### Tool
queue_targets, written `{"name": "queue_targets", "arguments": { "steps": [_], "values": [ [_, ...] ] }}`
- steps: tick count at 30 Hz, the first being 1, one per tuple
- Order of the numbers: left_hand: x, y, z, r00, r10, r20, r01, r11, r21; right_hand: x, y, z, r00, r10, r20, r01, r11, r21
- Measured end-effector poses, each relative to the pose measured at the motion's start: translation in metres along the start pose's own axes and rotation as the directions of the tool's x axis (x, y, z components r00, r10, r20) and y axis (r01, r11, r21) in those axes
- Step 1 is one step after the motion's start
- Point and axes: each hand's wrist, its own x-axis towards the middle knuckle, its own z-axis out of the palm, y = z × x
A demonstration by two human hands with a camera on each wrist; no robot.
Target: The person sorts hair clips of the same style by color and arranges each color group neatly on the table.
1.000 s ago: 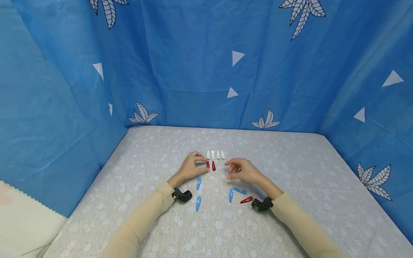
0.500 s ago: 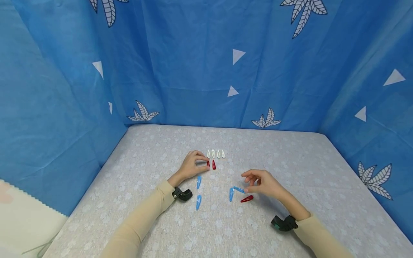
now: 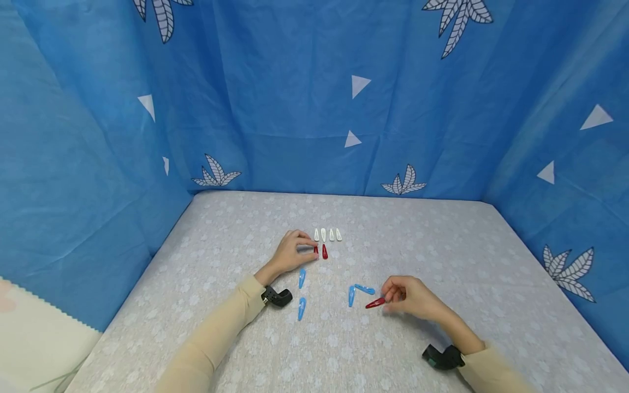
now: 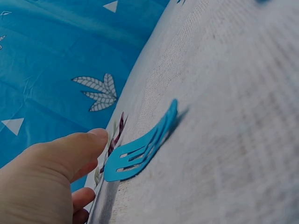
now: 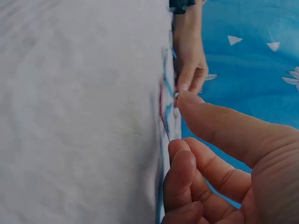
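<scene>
In the head view my left hand rests on the cloth, thumb and index finger at the two ends of a red hair clip. Just right of it lies a second red hair clip. My right hand is at the near right, with its thumb and fingertips on either side of the right end of a third red hair clip. A gap shows between thumb and index finger in the right wrist view. A blue hair clip lies beside my left thumb in the left wrist view.
Several white hair clips form a row behind the red ones. Two blue hair clips, one farther and one nearer, lie near my left wrist. Two more blue hair clips lie left of my right hand. Blue curtains surround the table.
My right hand has moved from beside the rows toward the near right, down to the loose red hair clip. The left hand has stayed in place at its red hair clip.
</scene>
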Motion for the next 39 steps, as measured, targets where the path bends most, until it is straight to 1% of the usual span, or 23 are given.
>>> {"name": "queue_targets", "arguments": {
  "steps": [5, 15, 21, 24, 28, 30, 36, 39],
  "values": [
    [-0.001, 0.0, 0.001, 1.0, 0.007, -0.002, -0.007, 1.0, 0.009, 0.002, 0.002, 0.006, 1.0, 0.009, 0.006, -0.009, 1.0, 0.004],
    [-0.001, 0.002, 0.0, 1.0, -0.001, -0.005, 0.001, 1.0, 0.008, 0.002, -0.002, 0.014, 0.996, 0.065, -0.056, -0.068, 0.996, -0.056],
    [-0.001, 0.002, 0.0, 1.0, -0.014, 0.006, 0.014, 1.0, 0.004, 0.002, -0.004, 0.022, 0.988, 0.113, -0.106, -0.126, 0.985, -0.119],
    [-0.001, 0.002, 0.0, 1.0, -0.011, 0.002, 0.011, 1.0, 0.007, 0.002, -0.005, 0.026, 0.987, 0.097, -0.131, -0.118, 0.979, -0.164],
    [-0.001, 0.002, 0.0, 1.0, -0.01, -0.001, 0.01, 1.0, 0.008, 0.002, -0.007, 0.03, 0.986, 0.055, -0.155, -0.09, 0.969, -0.23],
    [-0.001, 0.002, 0.0, 1.0, -0.008, -0.001, 0.008, 1.0, 0.01, 0.002, -0.007, 0.032, 0.985, 0.051, -0.167, -0.093, 0.963, -0.255],
    [0.0, 0.0, 0.001, 1.0, 0.007, -0.005, -0.007, 1.0, 0.004, 0.003, -0.009, 0.034, 0.981, 0.058, -0.186, -0.112, 0.95, -0.293],
    [0.0, 0.0, 0.001, 1.0, 0.017, -0.011, -0.016, 1.0, 0.01, 0.003, -0.009, 0.034, 0.983, 0.041, -0.178, -0.094, 0.949, -0.302]
  ]
}}
